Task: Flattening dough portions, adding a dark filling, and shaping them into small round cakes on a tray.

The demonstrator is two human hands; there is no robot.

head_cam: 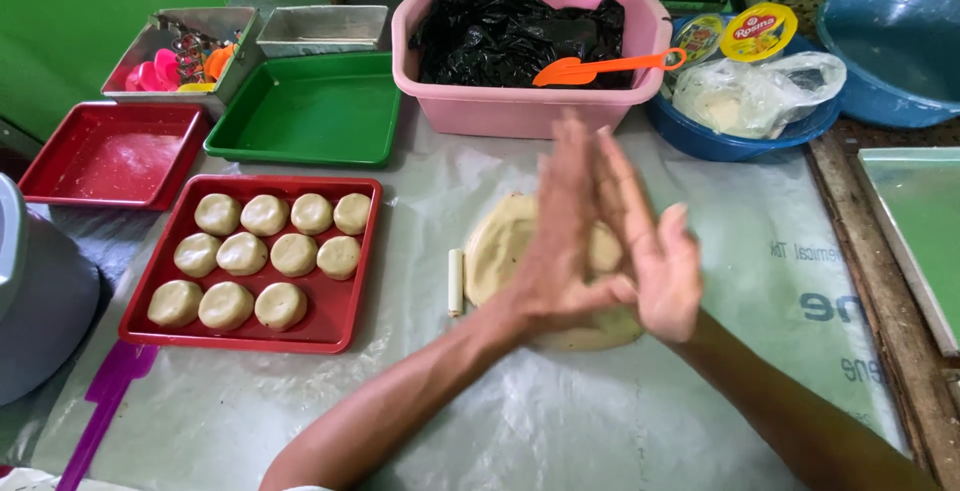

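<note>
My left hand (556, 241) and my right hand (662, 269) are raised palm to palm above the table, fingers straight and pointing away from me. A small pale dough piece (604, 249) shows in the gap between the palms, pressed between them. Right below lies a large flattened slab of dough (497, 243) on the clear plastic sheet (740, 251), partly hidden by my hands. A short dough stick (456, 281) lies beside the slab's left edge. To the left, a red tray (345, 319) holds several round flattened dough pieces (242, 253) in three rows.
At the back stand a pink tub (520, 106) with a black bag and an orange spatula (600, 68), a green tray (310, 111), an empty red tray (110, 156), metal tins (320, 29), and blue basins (890, 46). A purple scraper (105, 391) lies front left beside a grey appliance (40, 291).
</note>
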